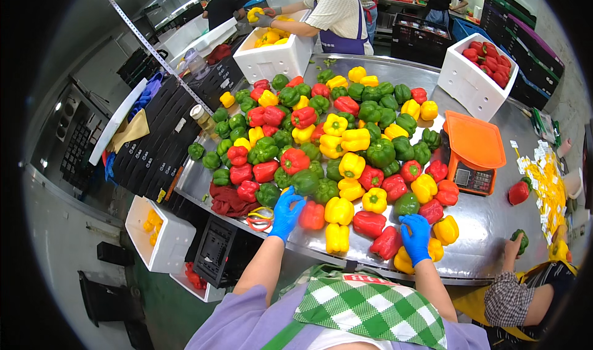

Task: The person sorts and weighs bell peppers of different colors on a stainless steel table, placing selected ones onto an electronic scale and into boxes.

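Observation:
Red, yellow and green bell peppers cover the middle of a steel table (491, 239). My left hand (286, 213), in a blue glove, is at a green bell pepper (305, 182), its fingertips against or just beside it; whether it grips is unclear. Right of that hand lies a red bell pepper (312, 215). My right hand (415, 238), gloved in blue too, has its fingers at the lower edge of another green bell pepper (407, 204); a firm hold cannot be made out. Yellow bell peppers (445, 230) lie beside and partly behind it.
An orange scale (476, 141) and a foam box of red peppers (463, 81) stand right. Scissors (260, 219) and a dark red cloth (229, 201) lie front left. A co-worker's hand (512, 248) holds a green pepper at right; another co-worker stands behind a foam box (273, 62).

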The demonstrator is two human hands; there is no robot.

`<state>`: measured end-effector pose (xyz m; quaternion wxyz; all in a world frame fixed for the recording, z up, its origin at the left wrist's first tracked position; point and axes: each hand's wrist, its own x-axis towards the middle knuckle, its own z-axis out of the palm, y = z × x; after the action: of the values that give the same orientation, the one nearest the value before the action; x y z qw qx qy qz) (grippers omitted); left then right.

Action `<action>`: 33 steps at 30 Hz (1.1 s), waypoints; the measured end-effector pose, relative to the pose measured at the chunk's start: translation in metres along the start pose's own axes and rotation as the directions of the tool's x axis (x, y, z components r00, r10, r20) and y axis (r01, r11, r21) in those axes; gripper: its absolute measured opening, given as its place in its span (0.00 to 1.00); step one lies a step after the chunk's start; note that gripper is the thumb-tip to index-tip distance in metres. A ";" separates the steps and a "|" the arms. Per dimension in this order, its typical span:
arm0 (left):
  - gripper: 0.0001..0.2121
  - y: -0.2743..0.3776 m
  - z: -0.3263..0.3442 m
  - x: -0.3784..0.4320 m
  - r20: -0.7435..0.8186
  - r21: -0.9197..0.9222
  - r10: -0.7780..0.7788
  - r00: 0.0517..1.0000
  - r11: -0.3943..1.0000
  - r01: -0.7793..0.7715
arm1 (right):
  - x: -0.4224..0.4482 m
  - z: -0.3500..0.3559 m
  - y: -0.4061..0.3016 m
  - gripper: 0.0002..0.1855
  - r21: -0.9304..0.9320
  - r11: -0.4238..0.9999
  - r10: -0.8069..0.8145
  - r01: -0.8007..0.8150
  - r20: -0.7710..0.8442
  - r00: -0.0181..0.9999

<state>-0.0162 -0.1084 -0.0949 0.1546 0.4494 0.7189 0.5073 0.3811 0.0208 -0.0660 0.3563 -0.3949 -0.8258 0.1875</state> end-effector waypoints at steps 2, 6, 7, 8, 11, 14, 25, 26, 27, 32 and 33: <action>0.09 0.004 0.002 0.003 0.002 0.014 0.012 1.000 1.000 -0.012 | 0.000 0.000 0.002 0.10 0.010 1.000 -0.022 0.022 -0.028 0.999; 0.10 -0.014 -0.001 -0.004 -0.015 0.029 0.014 1.000 0.999 -0.013 | -0.001 0.007 0.002 0.10 -0.023 1.000 -0.009 0.007 -0.045 0.999; 0.10 -0.015 -0.001 -0.001 -0.039 0.063 0.046 0.998 0.997 -0.043 | 0.002 0.006 0.001 0.10 -0.018 1.000 -0.013 0.012 -0.038 0.999; 0.10 -0.016 0.002 -0.002 -0.038 0.014 0.037 0.999 0.999 -0.036 | 0.002 0.005 0.002 0.09 -0.031 1.000 -0.005 0.004 -0.029 1.000; 0.09 -0.018 0.002 0.001 0.017 0.012 0.018 1.000 1.000 -0.018 | 0.006 0.000 0.002 0.08 -0.032 0.999 -0.013 0.012 -0.020 1.000; 0.08 -0.010 0.006 0.003 0.017 -0.053 -0.012 1.000 0.999 0.013 | 0.007 -0.006 0.002 0.08 -0.021 1.000 0.004 -0.004 -0.016 1.000; 0.09 0.006 0.001 0.003 0.035 0.085 0.028 0.999 0.996 -0.031 | 0.001 0.004 0.012 0.10 -0.007 1.000 -0.017 0.018 0.005 1.000; 0.09 0.009 -0.004 0.004 0.039 0.107 0.011 0.999 0.994 -0.015 | 0.003 0.007 0.010 0.10 0.009 1.000 -0.012 0.012 0.011 1.000; 0.09 0.013 -0.004 0.004 0.055 0.115 -0.007 0.998 0.993 0.001 | 0.001 0.005 0.010 0.10 0.009 1.000 0.003 -0.003 0.017 1.000; 0.11 0.057 -0.025 0.022 0.090 0.255 0.028 0.996 0.966 -0.050 | 0.004 0.004 0.003 0.09 0.000 0.999 0.033 -0.033 0.012 0.999; 0.14 0.052 -0.026 0.026 0.046 0.165 -0.007 0.999 0.986 0.000 | 0.005 0.002 0.000 0.09 0.017 0.999 0.049 -0.049 0.023 0.999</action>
<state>-0.0227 -0.0985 -0.0322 0.1345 0.4712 0.7554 0.4351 0.3775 0.0252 -0.0651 0.3457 -0.4097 -0.8182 0.2077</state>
